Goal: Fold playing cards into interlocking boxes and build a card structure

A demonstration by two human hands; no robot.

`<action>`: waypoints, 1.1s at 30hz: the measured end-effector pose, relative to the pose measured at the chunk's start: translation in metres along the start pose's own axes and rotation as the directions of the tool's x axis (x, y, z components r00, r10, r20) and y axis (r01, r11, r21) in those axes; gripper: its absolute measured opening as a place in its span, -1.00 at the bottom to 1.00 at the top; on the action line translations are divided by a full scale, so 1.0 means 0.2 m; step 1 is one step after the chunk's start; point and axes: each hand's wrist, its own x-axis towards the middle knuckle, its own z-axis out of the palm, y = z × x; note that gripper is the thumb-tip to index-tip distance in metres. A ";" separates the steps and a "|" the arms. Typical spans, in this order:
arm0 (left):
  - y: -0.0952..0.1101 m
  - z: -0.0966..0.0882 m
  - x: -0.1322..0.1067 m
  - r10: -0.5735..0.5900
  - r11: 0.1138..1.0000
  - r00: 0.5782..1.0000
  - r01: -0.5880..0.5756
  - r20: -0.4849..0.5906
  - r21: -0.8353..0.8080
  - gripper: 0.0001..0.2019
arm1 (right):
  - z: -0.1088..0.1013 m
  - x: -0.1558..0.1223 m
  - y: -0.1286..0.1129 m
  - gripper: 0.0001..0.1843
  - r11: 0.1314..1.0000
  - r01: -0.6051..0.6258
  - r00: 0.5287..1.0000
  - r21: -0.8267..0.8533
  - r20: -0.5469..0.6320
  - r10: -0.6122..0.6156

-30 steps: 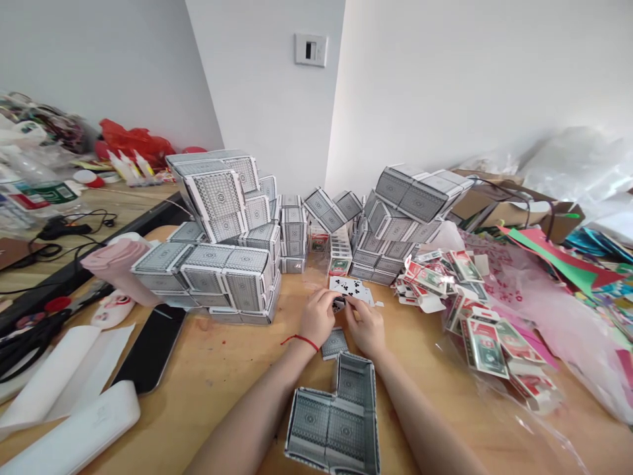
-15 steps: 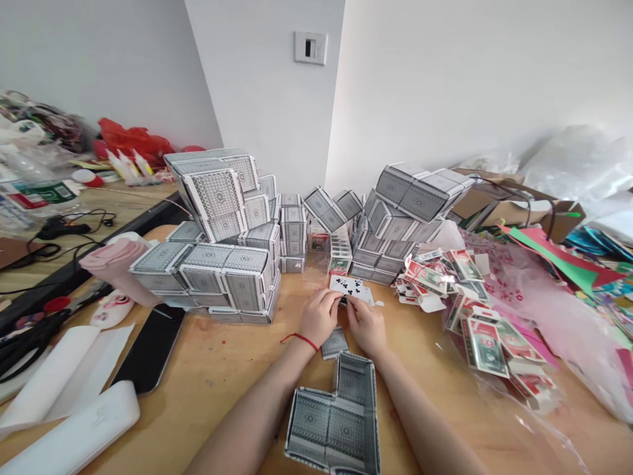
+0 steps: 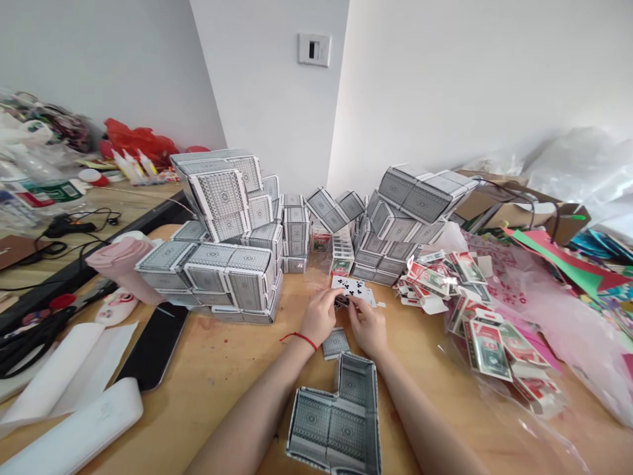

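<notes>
Black-and-white card: between the fingertips, partly hidden.
Left hand: fingers pinched on it.
Right hand: fingers pinched on it, opposite.
Face-up cards: just beyond the fingertips.
Grey card: between the wrists.

Pale plain walls rise behind the wooden surface. The left wall looks grey, the middle section lighter, the right wall whitest, under soft, even light. A white wall plate with a dark slot sits high on the middle section. At left stands a second wood-grained table with a dark edge.
</notes>
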 end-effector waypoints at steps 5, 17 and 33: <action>-0.01 0.00 0.01 -0.075 0.997 0.997 0.076 0.030 -0.015 -0.67 | 0.02 0.01 0.02 -0.73 0.917 -0.236 0.968 0.320 0.001 0.249; 0.03 -0.02 0.02 -0.007 0.989 0.991 0.027 0.131 -0.147 -0.71 | -0.02 0.04 -0.01 -0.69 0.628 -0.444 0.895 0.639 0.285 0.342; 0.02 -0.02 0.01 -0.206 0.952 0.978 0.207 0.028 -0.226 -0.77 | 0.00 0.01 -0.01 -0.80 0.782 -0.354 0.925 0.512 0.312 0.215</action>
